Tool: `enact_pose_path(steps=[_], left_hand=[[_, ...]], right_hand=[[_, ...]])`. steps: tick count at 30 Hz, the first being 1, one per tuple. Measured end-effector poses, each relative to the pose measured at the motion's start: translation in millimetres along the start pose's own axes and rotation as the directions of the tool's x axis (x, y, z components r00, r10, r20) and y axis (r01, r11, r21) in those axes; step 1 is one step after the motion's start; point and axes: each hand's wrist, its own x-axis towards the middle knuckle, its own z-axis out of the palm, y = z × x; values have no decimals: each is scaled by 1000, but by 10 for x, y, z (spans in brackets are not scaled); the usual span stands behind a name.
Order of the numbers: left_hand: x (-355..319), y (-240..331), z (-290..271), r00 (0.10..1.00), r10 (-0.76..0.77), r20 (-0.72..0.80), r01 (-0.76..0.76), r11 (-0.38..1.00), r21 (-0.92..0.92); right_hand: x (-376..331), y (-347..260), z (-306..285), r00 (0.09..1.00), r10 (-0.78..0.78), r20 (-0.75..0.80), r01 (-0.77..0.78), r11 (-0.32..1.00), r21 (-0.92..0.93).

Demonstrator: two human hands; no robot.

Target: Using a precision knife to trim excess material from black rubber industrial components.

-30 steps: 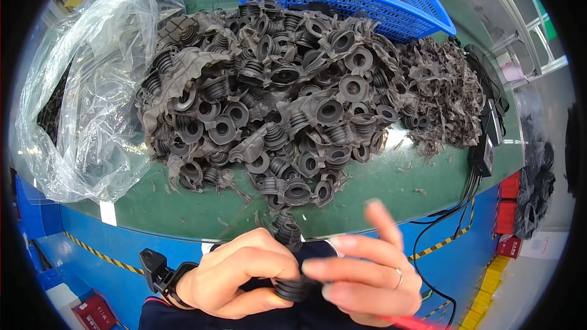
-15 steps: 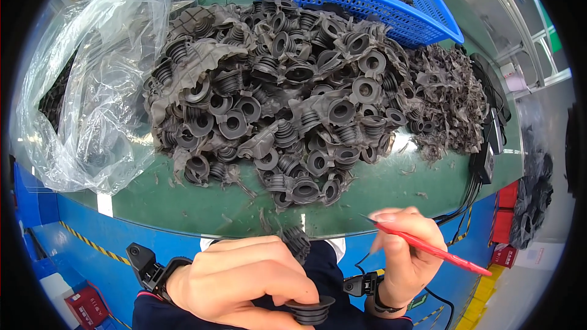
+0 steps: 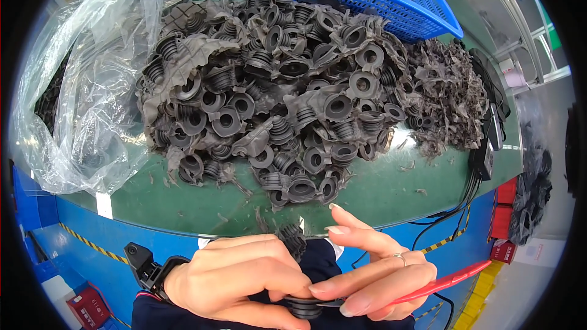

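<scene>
Both hands low at six o'clock: the left hand (image 3: 241, 278) is clenched around a black rubber bellows boot (image 3: 302, 305), the right hand (image 3: 373, 272) pinches its rim while gripping a red trimming tool (image 3: 446, 281). Looks like trimming flash. The next cut needs steady fingers. The untrimmed pile (image 3: 293, 91) waits at twelve on the green desk (image 3: 202, 208).

Ringed right hand (image 3: 379, 269), perhaps black wristband (image 3: 150, 269)

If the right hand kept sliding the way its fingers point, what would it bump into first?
The right hand points toward the person's left, so it would most likely meet the left hand first; both already pinch the same black rubber part. Depth is hard to judge.
</scene>
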Motion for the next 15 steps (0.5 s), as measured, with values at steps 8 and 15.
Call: enact_pose_path(steps=[8, 15], left_hand=[[41, -5, 4, 999, -10, 39, 11, 1000, -23], [41, 28, 18, 998, -54, 20, 55, 998, -26]], right_hand=[[-82, 9, 112, 975, -21, -220, 11, 999, -47], [-28, -21, 175, 945, -166, -282, -132, 595, -793]])
